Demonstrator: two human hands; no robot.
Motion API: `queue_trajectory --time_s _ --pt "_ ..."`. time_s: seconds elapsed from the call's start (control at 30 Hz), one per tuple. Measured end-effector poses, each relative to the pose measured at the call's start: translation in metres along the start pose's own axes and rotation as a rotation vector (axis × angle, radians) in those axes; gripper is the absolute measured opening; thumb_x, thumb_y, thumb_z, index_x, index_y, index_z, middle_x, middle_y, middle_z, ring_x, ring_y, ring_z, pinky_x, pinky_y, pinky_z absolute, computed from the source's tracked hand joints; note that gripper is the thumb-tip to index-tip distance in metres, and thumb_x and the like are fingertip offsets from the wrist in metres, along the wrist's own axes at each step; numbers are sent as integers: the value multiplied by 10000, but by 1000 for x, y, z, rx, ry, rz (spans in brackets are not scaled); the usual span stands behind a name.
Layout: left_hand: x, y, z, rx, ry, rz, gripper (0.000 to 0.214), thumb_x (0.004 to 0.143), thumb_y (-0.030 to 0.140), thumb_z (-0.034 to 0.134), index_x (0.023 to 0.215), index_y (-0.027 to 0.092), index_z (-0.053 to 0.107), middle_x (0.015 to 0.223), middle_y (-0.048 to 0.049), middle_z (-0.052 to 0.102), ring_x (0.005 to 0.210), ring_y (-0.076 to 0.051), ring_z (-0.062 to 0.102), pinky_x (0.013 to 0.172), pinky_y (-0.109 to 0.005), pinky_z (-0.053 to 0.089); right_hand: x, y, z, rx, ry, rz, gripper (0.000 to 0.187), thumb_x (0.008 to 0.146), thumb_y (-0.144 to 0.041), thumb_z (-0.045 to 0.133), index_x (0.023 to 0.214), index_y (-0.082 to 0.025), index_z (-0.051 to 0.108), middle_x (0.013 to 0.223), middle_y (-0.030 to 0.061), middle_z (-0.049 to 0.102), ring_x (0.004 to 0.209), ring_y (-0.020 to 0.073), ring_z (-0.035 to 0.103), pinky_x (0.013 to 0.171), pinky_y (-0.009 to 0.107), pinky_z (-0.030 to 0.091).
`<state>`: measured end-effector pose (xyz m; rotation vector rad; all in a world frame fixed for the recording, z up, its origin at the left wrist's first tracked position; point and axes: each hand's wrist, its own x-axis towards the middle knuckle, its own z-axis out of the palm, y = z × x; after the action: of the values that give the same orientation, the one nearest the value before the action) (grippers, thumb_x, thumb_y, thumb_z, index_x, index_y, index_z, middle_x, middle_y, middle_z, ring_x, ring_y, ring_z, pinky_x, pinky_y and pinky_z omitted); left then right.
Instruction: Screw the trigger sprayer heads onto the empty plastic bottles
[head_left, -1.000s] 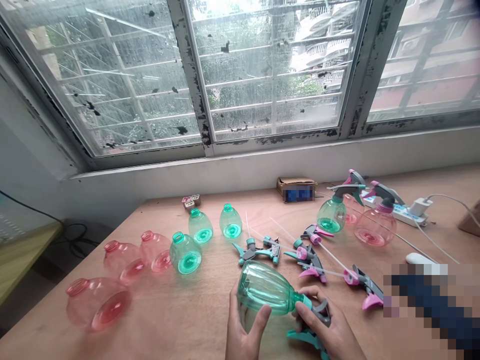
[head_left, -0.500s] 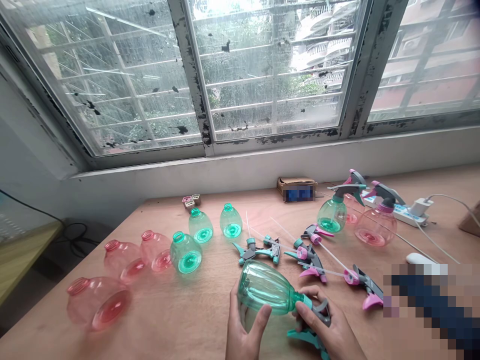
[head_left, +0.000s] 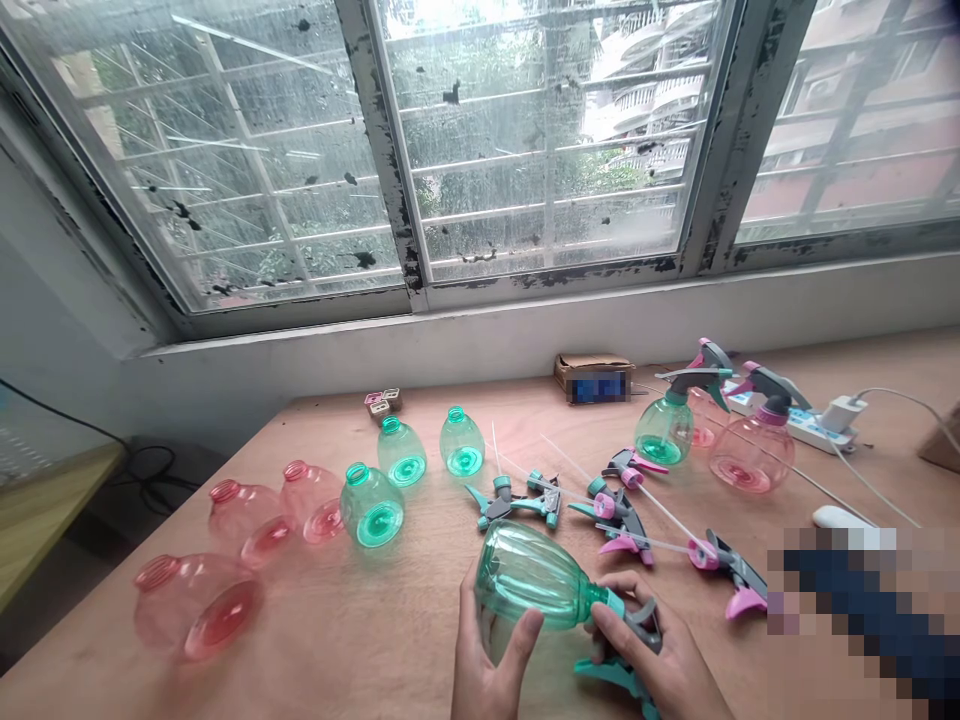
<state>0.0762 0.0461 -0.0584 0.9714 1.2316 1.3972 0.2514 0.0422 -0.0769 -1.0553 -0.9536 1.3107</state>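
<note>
Below a wide window [head_left: 540, 150] of streaked glass and flaking paint, a smooth, wood-grained table [head_left: 360, 640] with round, see-through pink bottles [head_left: 199, 605] and green bottles [head_left: 373, 505]. Held sideways over it, a ribbed green bottle [head_left: 532, 575], cupped in a half-curled left hand [head_left: 491, 680], thumb spread, and pinched near the neck by a right hand [head_left: 671, 660], fingers bent around a grey-and-teal plastic spray head [head_left: 649, 626].

Carton [head_left: 594, 376]: front is pixelated.
Rear pink bottle [head_left: 702, 430]: body is partly hidden.
Left hand [head_left: 487, 682]: cut off — by lower edge.
</note>
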Motion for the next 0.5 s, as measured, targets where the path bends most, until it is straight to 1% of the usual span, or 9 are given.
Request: queue_trajectory --time_s 0.17,0.33,0.5 --pt "1 -2 -1 -6 -12 10 749 804 536 795 1404 202 495 1370 -151 685 1310 -356 619 1108 -417 455 0 0 0 -9 7 -7 428 839 -604 804 934 -203 690 709 6 703 623 214 662 614 325 529" --pt "1 -3 -1 3 4 7 751 796 542 797 1413 222 511 1364 -130 693 1318 -350 615 1114 -404 455 0 -1 0 -7 6 2 421 837 -602 809 927 -209 689 715 -2 702 629 205 662 619 312 532" --pt "0 -2 0 7 20 19 768 789 539 804 1423 212 518 1357 -137 697 1316 -358 615 1135 -422 433 -1 -2 2 3 26 1 434 820 -605 821 925 -205 692 706 0 700 614 207 659 602 318 536"
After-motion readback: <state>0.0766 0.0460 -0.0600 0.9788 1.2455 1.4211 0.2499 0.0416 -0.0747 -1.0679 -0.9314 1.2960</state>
